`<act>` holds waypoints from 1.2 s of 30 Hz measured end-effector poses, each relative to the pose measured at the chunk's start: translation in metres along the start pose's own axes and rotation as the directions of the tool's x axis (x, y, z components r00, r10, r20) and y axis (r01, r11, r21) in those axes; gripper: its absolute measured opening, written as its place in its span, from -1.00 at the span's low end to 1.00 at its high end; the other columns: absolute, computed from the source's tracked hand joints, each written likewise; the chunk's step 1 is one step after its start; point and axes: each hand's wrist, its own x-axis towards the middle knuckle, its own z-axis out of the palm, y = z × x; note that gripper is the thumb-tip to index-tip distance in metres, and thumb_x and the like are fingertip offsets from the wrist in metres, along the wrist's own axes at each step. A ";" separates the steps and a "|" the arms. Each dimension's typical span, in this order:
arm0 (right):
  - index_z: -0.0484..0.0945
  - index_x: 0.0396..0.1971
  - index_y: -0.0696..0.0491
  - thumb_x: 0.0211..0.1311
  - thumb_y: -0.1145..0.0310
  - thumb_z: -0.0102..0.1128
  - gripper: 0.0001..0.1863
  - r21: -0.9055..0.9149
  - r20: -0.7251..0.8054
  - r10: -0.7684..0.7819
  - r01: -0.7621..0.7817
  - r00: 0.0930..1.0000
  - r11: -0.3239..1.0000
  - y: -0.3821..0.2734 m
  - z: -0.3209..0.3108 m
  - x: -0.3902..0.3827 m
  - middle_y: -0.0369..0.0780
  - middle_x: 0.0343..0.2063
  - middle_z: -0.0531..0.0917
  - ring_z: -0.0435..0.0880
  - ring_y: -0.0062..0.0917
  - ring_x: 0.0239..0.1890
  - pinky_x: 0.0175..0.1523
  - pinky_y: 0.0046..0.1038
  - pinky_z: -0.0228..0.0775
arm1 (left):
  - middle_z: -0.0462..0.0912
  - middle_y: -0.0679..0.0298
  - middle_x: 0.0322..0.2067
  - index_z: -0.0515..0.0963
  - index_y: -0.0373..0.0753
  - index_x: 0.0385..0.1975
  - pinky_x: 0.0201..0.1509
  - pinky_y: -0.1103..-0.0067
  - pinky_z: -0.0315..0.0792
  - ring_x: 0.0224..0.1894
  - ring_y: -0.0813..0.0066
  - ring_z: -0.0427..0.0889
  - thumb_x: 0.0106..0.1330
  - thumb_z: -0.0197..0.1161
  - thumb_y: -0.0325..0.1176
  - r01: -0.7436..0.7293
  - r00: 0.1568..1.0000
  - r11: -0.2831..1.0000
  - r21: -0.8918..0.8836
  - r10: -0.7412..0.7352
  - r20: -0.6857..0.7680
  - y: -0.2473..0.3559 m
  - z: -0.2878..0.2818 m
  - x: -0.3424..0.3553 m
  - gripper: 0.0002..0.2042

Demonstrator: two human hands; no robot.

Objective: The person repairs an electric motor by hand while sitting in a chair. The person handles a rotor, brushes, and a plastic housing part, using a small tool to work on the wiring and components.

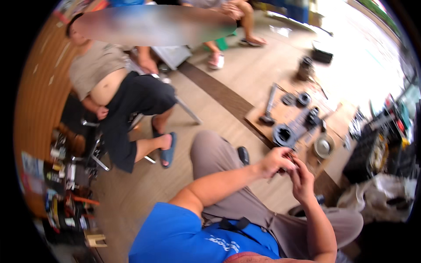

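My left hand (276, 162) and my right hand (302, 179) meet in front of my knees, fingers pinched together around a small dark part (289, 157). Its kind is mostly hidden by my fingers. Just beyond them, a flat board (258, 115) on the floor bears metal machine parts: a thick dark ring with a toothed bore (283, 134), a smaller ring (303, 98), a flat disc (288, 99), and a round pale gear-like part (324, 146). A hammer (269, 107) lies along the board's left side.
A dark cylindrical part (305, 69) and a black box (322, 53) stand farther off. On the right are a black tool case (362, 153) and a pale cloth sack (377, 197). One person (131, 96) sits at the left; another's feet (216, 60) show at the top.
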 end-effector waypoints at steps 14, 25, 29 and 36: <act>0.44 0.05 0.27 0.35 0.57 0.01 -0.71 0.008 -0.001 0.020 -0.020 1.000 1.000 -0.003 0.001 -0.003 -0.09 -0.14 0.66 0.63 -0.52 -0.10 0.03 -0.51 0.42 | 0.54 0.34 -0.47 0.44 -0.23 -0.18 -0.55 0.67 0.35 -0.52 0.63 0.48 0.03 0.29 -0.47 -0.032 0.999 0.987 -0.156 0.035 0.016 -0.007 0.007 -0.009 -0.68; 0.46 0.06 0.20 0.29 0.58 0.00 -0.67 -0.182 -0.044 -0.257 0.246 0.965 0.952 -0.005 0.000 0.005 0.03 -0.07 0.63 0.66 -0.23 -0.03 0.06 -0.39 0.47 | 0.53 0.33 -0.54 0.52 -0.24 -0.26 -0.64 0.66 0.27 -0.65 0.60 0.43 -0.10 0.28 -0.48 -0.039 0.999 0.985 -0.170 0.040 0.004 0.009 0.018 -0.012 -0.69; 0.49 0.01 0.12 0.24 0.54 0.10 -0.69 -0.229 0.039 -0.124 0.130 0.992 0.965 -0.003 0.013 0.008 0.00 -0.18 0.65 0.69 -0.20 -0.21 -0.16 -0.36 0.52 | 0.55 0.29 -0.47 0.49 -0.25 -0.15 -0.60 0.69 0.30 -0.60 0.62 0.44 -0.07 0.24 -0.47 -0.026 1.000 0.960 -0.279 0.025 -0.007 -0.011 -0.011 -0.015 -0.61; 0.50 -0.06 0.09 0.19 0.50 0.17 -0.71 -0.361 -0.044 -0.279 0.245 0.959 0.900 -0.009 -0.004 0.002 -0.12 -0.34 0.66 0.68 -0.27 -0.36 -0.33 -0.36 0.50 | 0.55 0.24 -0.42 0.45 -0.29 -0.12 -0.62 0.67 0.33 -0.52 0.49 0.54 0.03 0.22 -0.50 0.020 1.000 0.962 -0.271 -0.017 0.016 -0.014 0.004 -0.006 -0.65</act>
